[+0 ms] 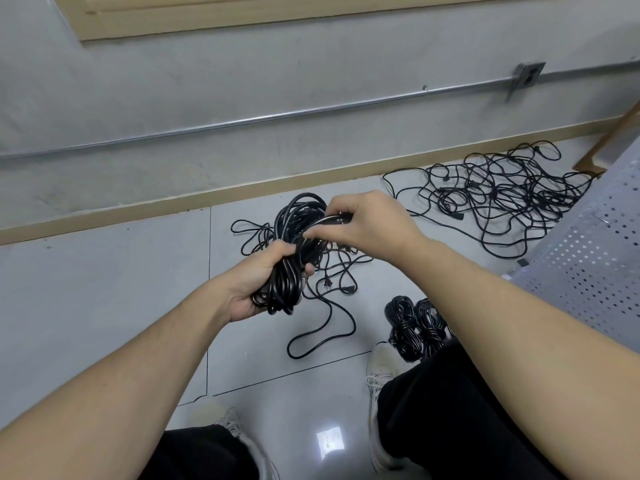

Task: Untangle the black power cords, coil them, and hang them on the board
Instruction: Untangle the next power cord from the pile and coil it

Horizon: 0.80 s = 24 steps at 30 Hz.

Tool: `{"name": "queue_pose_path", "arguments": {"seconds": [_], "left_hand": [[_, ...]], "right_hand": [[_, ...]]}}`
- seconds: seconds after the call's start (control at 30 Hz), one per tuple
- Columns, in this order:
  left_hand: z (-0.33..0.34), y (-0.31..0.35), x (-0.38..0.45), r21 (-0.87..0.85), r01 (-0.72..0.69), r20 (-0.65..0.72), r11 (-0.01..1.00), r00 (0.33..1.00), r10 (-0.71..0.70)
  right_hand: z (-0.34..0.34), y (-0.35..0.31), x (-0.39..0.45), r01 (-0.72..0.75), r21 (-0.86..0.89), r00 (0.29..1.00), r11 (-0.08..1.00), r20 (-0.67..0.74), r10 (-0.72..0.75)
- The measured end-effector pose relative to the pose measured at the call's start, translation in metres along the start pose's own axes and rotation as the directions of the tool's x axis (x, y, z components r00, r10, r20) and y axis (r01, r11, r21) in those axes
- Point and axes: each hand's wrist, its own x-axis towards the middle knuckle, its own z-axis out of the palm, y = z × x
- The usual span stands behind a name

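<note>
Coil [287, 258]: gripped by left hand [258, 282], a turn pinched by right hand [367, 223]. Two bundles [415, 323] finished below right hand; tangle [502, 192] beyond it untouched; nothing hung.

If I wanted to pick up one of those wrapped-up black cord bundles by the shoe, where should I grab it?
Probably the wrapped black cord bundle at its cinched middle, coming from above: it lies flat on the grey floor, and the wraps there hold the loops together.
</note>
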Motion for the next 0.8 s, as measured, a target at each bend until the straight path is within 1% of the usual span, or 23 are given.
{"name": "queue_pose_path", "arguments": {"seconds": [0.07, 0.13, 0.2, 0.27, 0.3, 0.33, 0.37, 0.4, 0.43, 0.47, 0.5, 0.53, 0.6, 0.63, 0.7, 0.77, 0.8], "left_hand": [[0.003, 0.001, 0.003, -0.013, -0.005, -0.015, 1.000, 1.000, 0.005], [0.006, 0.000, 0.004, 0.032, -0.013, -0.019, 0.999, 1.000, 0.014], [0.010, -0.001, 0.000, 0.097, -0.027, -0.051, 0.995, 0.998, 0.032], [0.015, -0.003, -0.003, 0.246, -0.036, -0.102, 0.968, 0.993, 0.063], [0.017, -0.004, -0.003, 0.352, -0.027, -0.125, 0.936, 0.989, 0.076], [0.017, -0.006, -0.002, 0.471, -0.015, -0.140, 0.882, 0.986, 0.092], [0.016, -0.010, 0.000, 0.606, 0.001, -0.141, 0.795, 0.984, 0.107], [0.016, -0.013, 0.000, 0.729, 0.015, -0.117, 0.684, 0.988, 0.102], [0.017, -0.018, -0.001, 0.804, 0.018, -0.074, 0.595, 0.995, 0.070], [0.019, -0.025, 0.000, 0.830, 0.016, -0.038, 0.557, 0.999, 0.028], [0.022, -0.032, 0.000, 0.825, 0.020, -0.022, 0.564, 1.000, -0.003], [0.025, -0.037, 0.001, 0.805, 0.029, -0.030, 0.593, 1.000, -0.009], [0.030, -0.040, 0.006, 0.738, 0.054, -0.100, 0.673, 0.994, 0.030], [0.030, -0.038, 0.008, 0.708, 0.065, -0.138, 0.703, 0.989, 0.047], [0.027, -0.030, 0.010, 0.683, 0.094, -0.207, 0.724, 0.976, 0.068], [0.017, -0.022, 0.010, 0.706, 0.126, -0.267, 0.697, 0.959, 0.097], [0.011, -0.019, 0.010, 0.714, 0.140, -0.294, 0.686, 0.949, 0.112]], "right_hand": [[0.000, 0.001, 0.000, -0.008, 0.049, 0.999, 0.999, -0.034, 0.010], [0.001, 0.003, -0.001, 0.000, 0.073, 0.999, 0.997, -0.042, 0.003], [-0.001, 0.003, -0.001, 0.029, 0.027, 0.999, 0.999, -0.031, -0.029], [-0.002, 0.003, -0.001, 0.103, -0.085, 0.994, 0.991, -0.018, -0.105], [-0.002, 0.003, -0.001, 0.155, -0.142, 0.987, 0.978, -0.015, -0.158], [-0.002, 0.002, 0.000, 0.204, -0.182, 0.977, 0.962, -0.025, -0.212], [-0.001, 0.001, 0.001, 0.246, -0.194, 0.963, 0.950, -0.060, -0.262], [0.000, -0.001, 0.004, 0.273, -0.171, 0.947, 0.947, -0.122, -0.296], [0.000, -0.004, 0.007, 0.295, -0.128, 0.931, 0.947, -0.185, -0.315], [0.001, -0.007, 0.010, 0.317, -0.096, 0.919, 0.943, -0.213, -0.331], [0.002, -0.009, 0.012, 0.332, -0.088, 0.923, 0.939, -0.176, -0.342], [0.003, -0.012, 0.012, 0.330, -0.091, 0.937, 0.940, -0.087, -0.338], [0.006, -0.015, 0.009, 0.279, -0.082, 0.955, 0.957, 0.129, -0.267], [0.007, -0.015, 0.008, 0.256, -0.082, 0.954, 0.963, 0.180, -0.239], [0.003, -0.011, 0.010, 0.197, -0.095, 0.970, 0.976, 0.161, -0.180], [-0.002, -0.002, 0.014, 0.088, -0.119, 0.985, 0.989, 0.157, -0.068], [-0.004, 0.006, 0.015, 0.019, -0.127, 0.983, 0.992, 0.181, 0.004]]}}
